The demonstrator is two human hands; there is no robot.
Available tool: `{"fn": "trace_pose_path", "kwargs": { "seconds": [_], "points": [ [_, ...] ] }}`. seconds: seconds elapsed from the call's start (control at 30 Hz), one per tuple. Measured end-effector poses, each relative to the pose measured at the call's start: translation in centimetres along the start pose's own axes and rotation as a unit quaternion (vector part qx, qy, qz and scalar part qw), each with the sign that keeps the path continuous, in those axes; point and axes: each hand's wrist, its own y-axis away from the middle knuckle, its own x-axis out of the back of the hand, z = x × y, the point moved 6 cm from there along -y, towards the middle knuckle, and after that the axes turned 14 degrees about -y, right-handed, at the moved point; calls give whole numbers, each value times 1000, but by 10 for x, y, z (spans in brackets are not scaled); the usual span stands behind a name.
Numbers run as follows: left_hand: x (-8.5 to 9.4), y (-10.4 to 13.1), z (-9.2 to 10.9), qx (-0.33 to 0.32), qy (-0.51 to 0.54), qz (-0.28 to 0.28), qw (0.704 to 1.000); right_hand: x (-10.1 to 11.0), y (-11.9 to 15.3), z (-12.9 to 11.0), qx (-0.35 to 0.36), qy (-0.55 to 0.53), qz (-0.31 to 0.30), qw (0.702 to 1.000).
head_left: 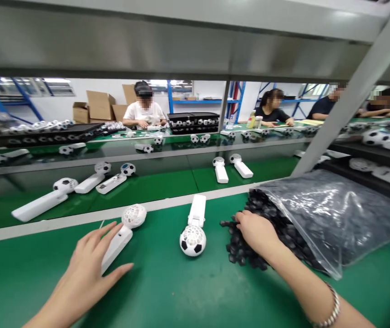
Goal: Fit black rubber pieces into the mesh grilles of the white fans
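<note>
My left hand (90,262) is at the left, its fingers stretched and thumb apart, over a white handheld fan (117,246) with a round latticed head. The hand covers part of that fan's handle. In the middle of the green work surface lies another fan (193,239), its ball-shaped head towards me, with black patches like a football. My right hand (256,232) reaches into a heap of small black plastic pieces (237,248). Its fingers are bent together at the heap's left edge, around a black piece; the fingertips are partly hidden.
The heap spills from a clear plastic bag (338,214) at the right. Past the pale rail, more fans (220,170) lie on a green belt (167,177). A slanted metal post (345,95) and overhead shelf (181,45) frame the view. Several people sit across the line.
</note>
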Motion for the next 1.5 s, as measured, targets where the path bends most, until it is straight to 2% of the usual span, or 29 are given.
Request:
{"fn": "trace_pose_path", "kwargs": {
  "seconds": [0.07,0.17,0.23,0.3,0.37,0.5,0.6,0.7,0.77,0.93,1.07,1.17,1.3,1.5],
  "points": [
    [1,-7,41,-22,72,-9,997,1,-1,1,1,-6,14,1000],
    [-15,-21,106,-58,186,-76,978,0,-1,4,-3,-4,25,1000],
    [-27,-31,137,-65,226,-96,967,0,-1,4,11,-9,35,999],
    [-37,-41,153,-71,257,-107,958,1,-1,2,33,-33,47,998],
    [-43,-49,155,-75,288,-117,948,0,-1,-1,54,-76,53,994],
    [-43,-58,142,-114,341,-139,923,-2,-2,-5,75,-201,55,975],
    [-42,-59,138,-166,369,-163,900,-2,0,-14,117,-313,50,941],
    [-44,-59,138,-165,381,-176,893,1,6,-27,172,-396,42,901],
    [-45,-59,140,-160,382,-182,892,2,10,-37,203,-412,36,888],
    [-42,-58,143,-178,381,-192,887,6,17,-49,228,-401,65,885],
    [-42,-58,142,-178,384,-195,885,3,19,-57,232,-460,32,857],
    [-42,-58,142,-171,376,-187,891,-1,18,-64,240,-468,17,851],
    [-43,-57,145,-139,375,-163,902,-7,15,-70,247,-473,28,845],
    [-50,-56,148,-81,401,-123,904,-12,6,-67,207,-536,44,817]
  ]
}}
